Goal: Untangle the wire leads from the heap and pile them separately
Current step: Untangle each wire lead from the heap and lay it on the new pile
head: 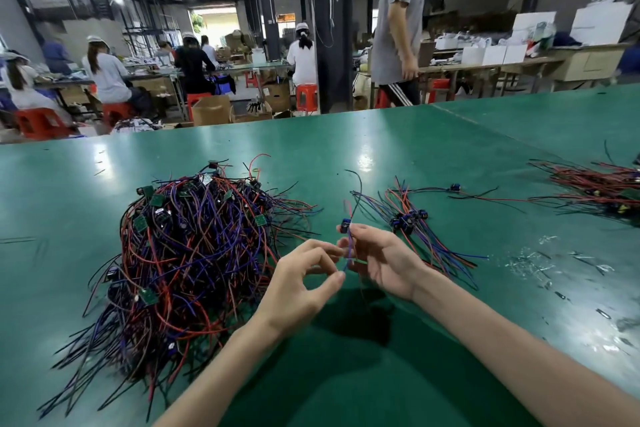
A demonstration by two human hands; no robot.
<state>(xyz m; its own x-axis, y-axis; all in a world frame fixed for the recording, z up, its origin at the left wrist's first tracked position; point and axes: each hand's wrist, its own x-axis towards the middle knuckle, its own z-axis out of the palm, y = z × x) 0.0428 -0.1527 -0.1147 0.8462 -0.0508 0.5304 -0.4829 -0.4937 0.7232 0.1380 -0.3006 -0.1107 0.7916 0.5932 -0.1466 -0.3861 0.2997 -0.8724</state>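
Both bare forearms reach in from the bottom edge and converge over the green tabletop (415, 149), the left forearm (214, 367) angling up and right, the right forearm (519, 333) up and left. The right hand (381, 260) is turned palm towards the left, and its grip is closed on one lead (344, 226). Thumb and fingertips pinch the wires just under the small blue part, which sits at the top of the fingers. The lead's wires rise above the hand and curl over, and a blue end hangs down below the pinch. The left hand (301, 284) is curled in a loose ring, its fingertips meeting the lead's wire beside the right fingers and its thumb tip at the hanging end, a narrow grip on the same lead. Both hands are raised off the tabletop and cast a shadow beneath.

Left of the hands lies the heap (194, 253), a tall tangle of red, purple and black wires with small green boards and dark parts caught in it. Just right of the right hand lies the pile (412, 218) of separated leads, their blue parts bunched together and their wires fanning out. A further bundle (595, 191) lies well apart at the right edge, with pale scraps (533, 263) nearer.

Beyond the tabletop an open cardboard box (211, 109) stands on the floor, its contents hidden. White boxes (491, 54) line a far table.
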